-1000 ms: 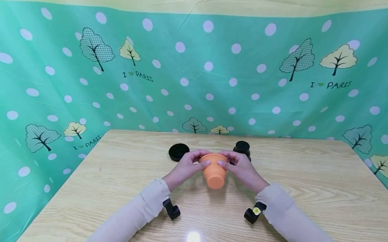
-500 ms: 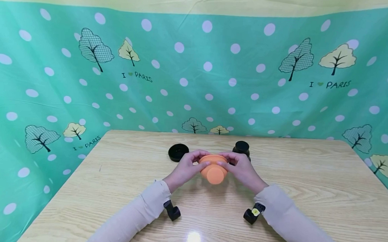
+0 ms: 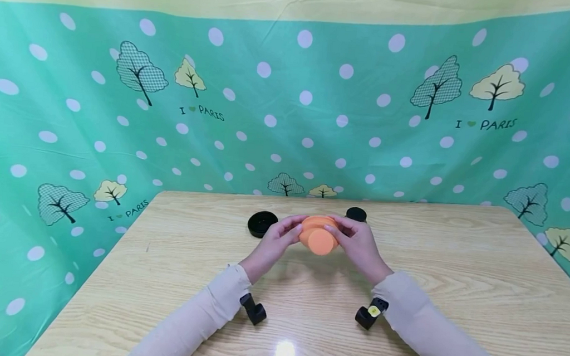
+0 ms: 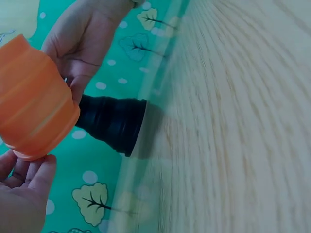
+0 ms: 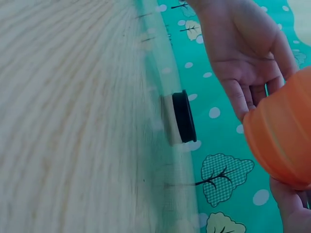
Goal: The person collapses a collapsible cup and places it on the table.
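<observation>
An orange ribbed cup (image 3: pixel 320 242), apparently a collapsible one, is held up off the table between both hands. Its round base faces the head camera and its wider rim points away. My left hand (image 3: pixel 272 245) grips the rim's left side with thumb and fingers. On the other side, my right hand (image 3: pixel 363 250) grips it the same way, the thumb on the cup wall. Behind the right hand a black ribbed cup (image 4: pixel 114 121) stands on its wide end, mostly hidden in the head view. The inside of the orange cup is out of sight.
A low black round piece (image 3: pixel 262 224), like a flattened cup, lies on the wooden table (image 3: pixel 199 249) left of the hands. A green dotted cloth (image 3: pixel 250 102) hangs behind the table's far edge. Both wrists wear black camera mounts (image 3: pixel 254 312).
The orange cup has tipped so its base turns up toward the head camera. Both hands have raised it slightly, farther over the black cup in view. The black pieces have not moved.
</observation>
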`<state>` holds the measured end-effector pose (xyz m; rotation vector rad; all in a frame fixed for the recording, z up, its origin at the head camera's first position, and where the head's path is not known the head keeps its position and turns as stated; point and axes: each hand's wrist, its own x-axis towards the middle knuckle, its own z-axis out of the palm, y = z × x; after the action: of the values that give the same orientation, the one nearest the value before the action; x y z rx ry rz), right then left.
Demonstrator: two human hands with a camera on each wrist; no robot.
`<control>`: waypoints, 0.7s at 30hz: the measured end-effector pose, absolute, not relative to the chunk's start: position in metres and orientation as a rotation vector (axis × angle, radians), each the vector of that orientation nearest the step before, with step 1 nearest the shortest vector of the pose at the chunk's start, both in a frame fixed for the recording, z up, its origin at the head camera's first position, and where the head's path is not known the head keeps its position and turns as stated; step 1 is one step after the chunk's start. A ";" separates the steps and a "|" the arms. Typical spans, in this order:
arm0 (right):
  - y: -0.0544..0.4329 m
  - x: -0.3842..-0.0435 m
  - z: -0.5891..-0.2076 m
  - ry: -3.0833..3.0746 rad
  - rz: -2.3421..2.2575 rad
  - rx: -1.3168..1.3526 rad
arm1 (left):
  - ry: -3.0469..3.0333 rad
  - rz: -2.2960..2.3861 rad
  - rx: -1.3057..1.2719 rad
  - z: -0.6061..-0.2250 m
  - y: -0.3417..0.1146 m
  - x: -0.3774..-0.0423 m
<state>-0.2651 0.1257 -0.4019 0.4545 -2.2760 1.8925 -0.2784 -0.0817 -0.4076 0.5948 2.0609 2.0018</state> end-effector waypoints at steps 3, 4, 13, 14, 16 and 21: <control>0.126 -0.265 -0.402 -2.265 1.898 0.422 | 2.013 2.021 0.613 -0.409 -0.082 -0.278; 0.126 -0.265 -0.402 -2.264 1.896 0.418 | 2.011 2.021 0.621 -0.409 -0.082 -0.278; 0.122 -0.267 -0.406 -2.223 1.904 0.405 | 2.111 2.041 0.647 -0.410 -0.076 -0.277; 0.121 -0.266 -0.405 -2.225 1.912 0.404 | 2.136 2.041 0.646 -0.410 -0.075 -0.278; 0.120 -0.264 -0.402 -2.230 1.945 0.406 | 2.178 2.028 0.630 -0.403 -0.073 -0.274; 0.122 -0.263 -0.403 -2.281 2.037 0.396 | 2.239 1.977 0.603 -0.385 -0.075 -0.263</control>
<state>-0.2635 0.1217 -0.4034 0.3955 -2.2810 2.0366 -0.2633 -0.0748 -0.3854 0.6031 2.2386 1.9772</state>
